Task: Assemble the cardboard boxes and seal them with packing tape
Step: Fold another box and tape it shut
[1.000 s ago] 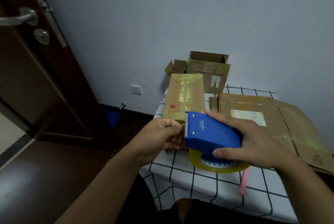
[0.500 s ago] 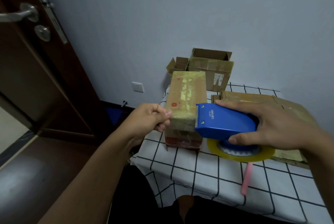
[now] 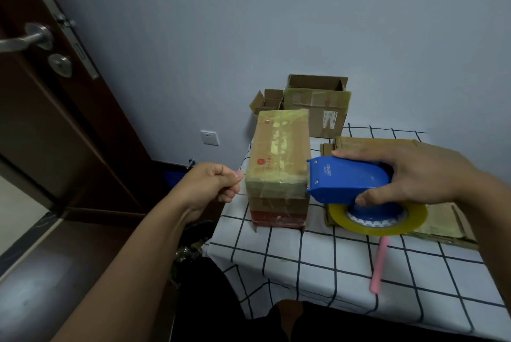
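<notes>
Left grip: left hand [image 3: 214,185] curled, thumb and forefinger pinched together just off the near-left corner of the box; likely on the free end of clear tape, though the strip itself too faint to confirm.
Right grip: right hand [image 3: 409,173] wrapped over the blue tape dispenser [image 3: 349,180], thumb under, fingers on top; yellowish tape roll [image 3: 378,218] hanging below it.
Dispenser mouth: facing left, touching or just beside the near-right top corner of the box.
Box: closed brown box [image 3: 279,159] on the checked surface [image 3: 304,258], between the two hands, long axis running away toward the wall.
Key relation: hands on opposite sides of the near end, so line between them crossing the short way, square to the long axis.
Judged step: laying a band across the near end.
Nearer hand: right, at the box; left slightly apart.
Beyond: flattened cardboard [image 3: 442,220] under the right hand, open boxes [image 3: 315,109] by the wall, pink stick [image 3: 379,264] on the surface.
</notes>
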